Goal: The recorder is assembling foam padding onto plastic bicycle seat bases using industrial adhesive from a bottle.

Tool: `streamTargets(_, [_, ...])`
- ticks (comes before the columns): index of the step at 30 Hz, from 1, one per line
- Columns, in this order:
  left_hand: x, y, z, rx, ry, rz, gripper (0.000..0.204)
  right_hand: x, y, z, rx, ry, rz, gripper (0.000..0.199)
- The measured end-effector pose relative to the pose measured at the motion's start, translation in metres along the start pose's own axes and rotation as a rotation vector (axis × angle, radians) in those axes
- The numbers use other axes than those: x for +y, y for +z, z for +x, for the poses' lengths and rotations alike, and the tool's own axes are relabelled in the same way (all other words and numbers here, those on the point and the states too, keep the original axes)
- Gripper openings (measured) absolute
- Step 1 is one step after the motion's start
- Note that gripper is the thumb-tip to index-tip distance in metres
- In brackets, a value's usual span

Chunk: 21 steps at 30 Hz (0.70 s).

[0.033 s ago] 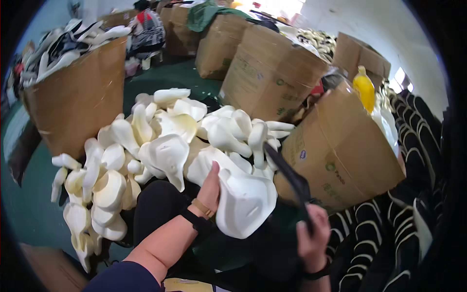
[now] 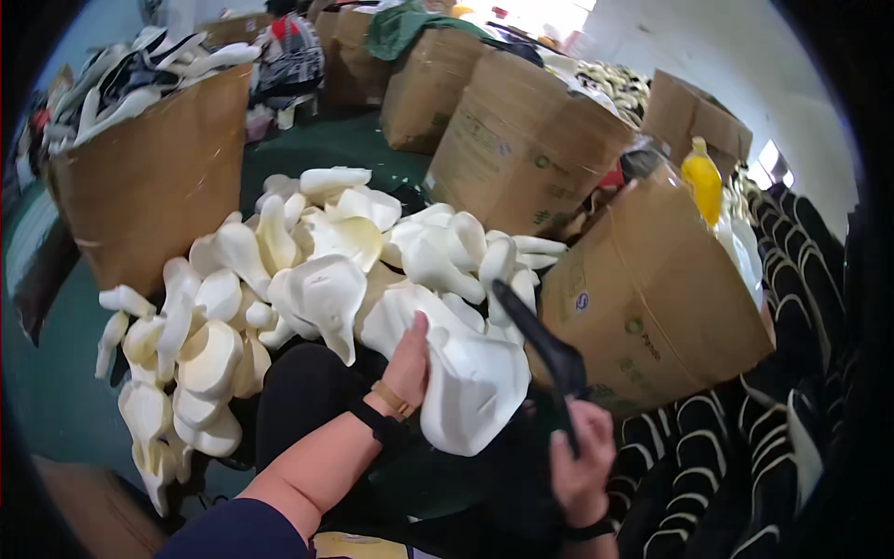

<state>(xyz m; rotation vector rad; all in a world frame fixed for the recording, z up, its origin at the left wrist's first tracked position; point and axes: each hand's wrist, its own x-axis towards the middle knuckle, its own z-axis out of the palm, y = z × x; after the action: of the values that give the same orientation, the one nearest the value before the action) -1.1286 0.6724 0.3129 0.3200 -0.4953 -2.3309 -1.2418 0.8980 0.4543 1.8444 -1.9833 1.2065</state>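
My left hand (image 2: 408,365) grips a large white foam shell (image 2: 470,382), shaped like a shoe form, just in front of my lap. My right hand (image 2: 579,458) is closed around the lower end of a thin black curved piece (image 2: 540,340) that points up and to the left beside the white shell. A big heap of similar cream and white foam shells (image 2: 279,279) lies on the floor right behind and left of my hands. A dark band and a tan band sit on my left wrist.
Tall cardboard boxes stand around: one at left (image 2: 154,177) filled with white and black pieces, one at right (image 2: 656,289), others behind (image 2: 521,140). Rows of black pieces with white edges (image 2: 745,447) stack at lower right. A yellow object (image 2: 703,182) tops the right box. Green floor (image 2: 56,373).
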Motion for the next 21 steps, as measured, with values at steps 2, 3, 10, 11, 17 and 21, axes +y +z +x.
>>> streamTargets(2, [0.002, 0.008, -0.008, 0.12, 0.093, 0.167, 0.057, -0.015, 0.035, -0.01, -0.056, -0.028, -0.218, 0.046])
streamTargets(3, [-0.002, 0.004, -0.006, 0.141, 0.156, 0.243, 0.059, -0.017, 0.052, -0.016, -0.041, -0.042, -0.234, 0.046])
streamTargets(10, [-0.002, 0.005, -0.015, 0.124, 0.069, 0.152, 0.092, -0.02, 0.095, -0.024, -0.129, -0.115, -0.253, 0.052])
streamTargets(11, [-0.006, -0.005, -0.011, 0.15, 0.046, 0.174, 0.096, -0.021, 0.097, -0.026, -0.134, -0.105, -0.251, 0.052])
streamTargets(17, [0.004, 0.008, -0.021, 0.055, 0.043, 0.152, 0.092, -0.023, 0.101, -0.026, -0.152, -0.103, -0.243, 0.051])
streamTargets(21, [0.011, 0.011, -0.029, 0.085, 0.062, 0.179, 0.085, -0.03, 0.104, -0.026, -0.152, -0.134, -0.231, 0.049])
